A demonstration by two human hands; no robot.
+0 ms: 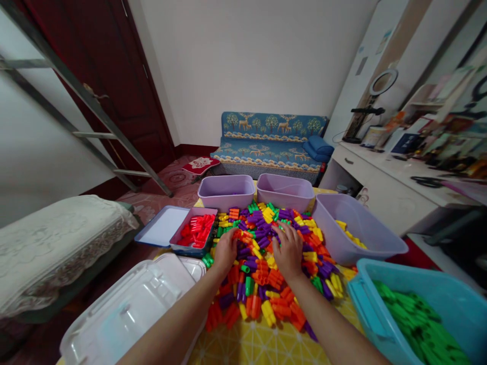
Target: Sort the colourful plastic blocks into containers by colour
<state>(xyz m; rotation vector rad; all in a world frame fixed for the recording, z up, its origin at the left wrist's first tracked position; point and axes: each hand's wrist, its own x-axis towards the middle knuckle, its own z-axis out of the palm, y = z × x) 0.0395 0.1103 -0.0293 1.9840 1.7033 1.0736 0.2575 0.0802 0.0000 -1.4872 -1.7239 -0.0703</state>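
Observation:
A large heap of plastic toy pieces (262,276) in orange, yellow, purple and green covers the middle of the table. My left hand (227,249) is at the heap's left side, fingers curled together on an orange piece (244,235). Over the right part of the heap lies my right hand (288,251), with thumb and fingers apart; its fingertips rest among purple and green pieces. Left of the heap, red pieces (197,230) fill an open tin (176,238). The pieces under my palms are hidden.
Lilac bins (227,198) line the back, and another lilac bin (335,241) at the right holds yellow pieces (352,234). Green pieces (422,322) lie in a turquoise bin (365,299) at front right. A clear plastic lid (133,309) sits at front left. Beyond stands a blue sofa (270,144).

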